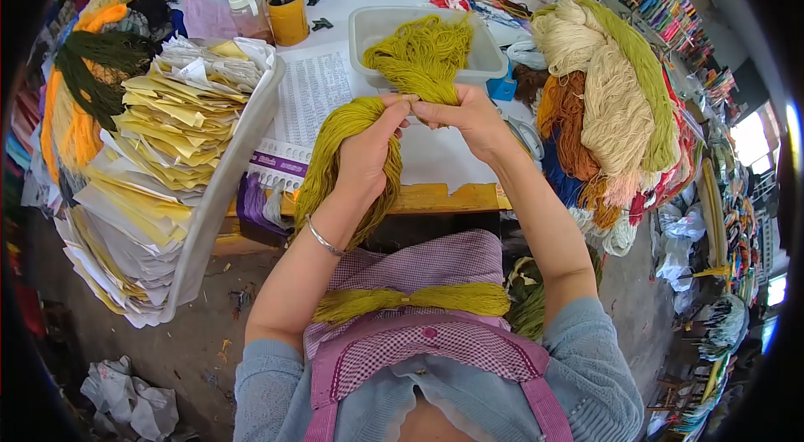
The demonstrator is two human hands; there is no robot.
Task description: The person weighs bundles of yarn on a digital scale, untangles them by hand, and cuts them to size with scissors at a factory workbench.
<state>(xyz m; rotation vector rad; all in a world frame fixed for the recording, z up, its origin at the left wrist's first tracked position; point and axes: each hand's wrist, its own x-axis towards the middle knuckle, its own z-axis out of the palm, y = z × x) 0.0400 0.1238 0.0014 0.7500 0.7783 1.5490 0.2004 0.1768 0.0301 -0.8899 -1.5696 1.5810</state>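
My left hand [368,149], with a silver bangle on the wrist, is closed at the table's front edge. A thick olive-green yarn skein [328,149] drapes over and behind it. My right hand [469,120] pinches close beside the left thumb, and the fingertips of both hands meet on the yarn. Under the right fingers, more olive-green yarn [423,48] runs back into a translucent plastic tub [498,57]. Fingers partly hide the pinched strands. Across my lap, on a checked purple apron [427,254], lies a yarn bundle [461,298] bound at its middle.
At left stands a grey bin [226,166] packed with paper envelopes [180,141]. Cream yarn skeins [620,99] and other colours are heaped at right. A printed sheet [314,90], a purple card with holes [280,161] and a yellow tool cup [289,19] are on the table.
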